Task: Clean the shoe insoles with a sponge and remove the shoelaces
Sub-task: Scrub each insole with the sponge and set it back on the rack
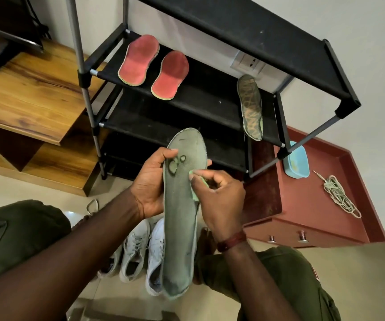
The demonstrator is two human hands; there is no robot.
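Head view, my left hand (151, 181) gripping the insole (181, 228) at its left edge, right hand (221, 200) pinching a sponge (196, 197) mostly hidden under my fingers (207, 174), shoe rack (210, 105) near its toe, sneakers (136, 246) half covered.

A black rack shelf (198, 98) bears two red insoles (139, 60) and a patterned insole (250, 107).

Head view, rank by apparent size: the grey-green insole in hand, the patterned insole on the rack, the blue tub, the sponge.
1. grey-green insole, though it is nearest the camera, so its lead is unsure
2. patterned insole
3. blue tub
4. sponge, mostly hidden under the right hand
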